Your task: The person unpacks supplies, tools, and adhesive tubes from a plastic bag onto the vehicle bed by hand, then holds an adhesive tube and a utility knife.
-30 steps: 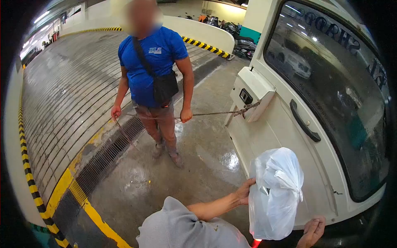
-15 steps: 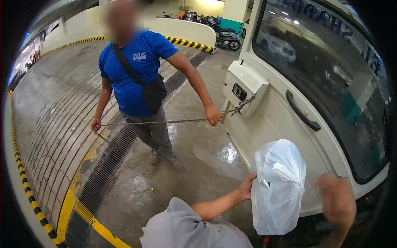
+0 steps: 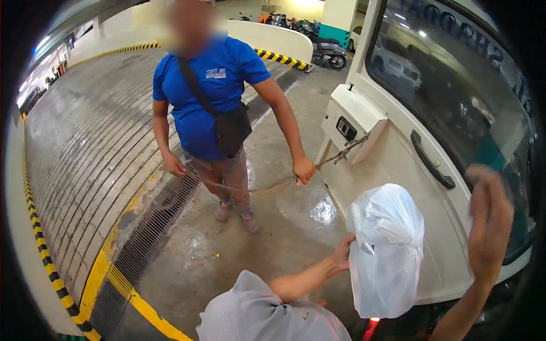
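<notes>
My left hand [image 3: 343, 252] grips the left side of a white plastic bag [image 3: 387, 256], in front of the open white vehicle door [image 3: 392, 170]. The bag is full and bulky, and its contents are hidden. To the right of the bag, my right hand [image 3: 490, 219] is raised with fingers stretched upward, apart from the bag and in front of the door window. A black handle [image 3: 432, 161] is on the inner face of the door. A thin rope [image 3: 341, 154] runs from the door's latch housing to the hands of a person in a blue shirt.
The person in the blue shirt [image 3: 210, 96] stands ahead, wearing a black crossbody bag [image 3: 232, 132]. A metal floor grate [image 3: 153, 230] and yellow line cross the wet floor. Behind are a grooved ramp, a striped curb and parked motorcycles [image 3: 330, 54].
My right hand has risen and its fingers have straightened. The other person's rope has gone from taut to sagging. The view has shifted slightly left; my left hand still holds the bag.
</notes>
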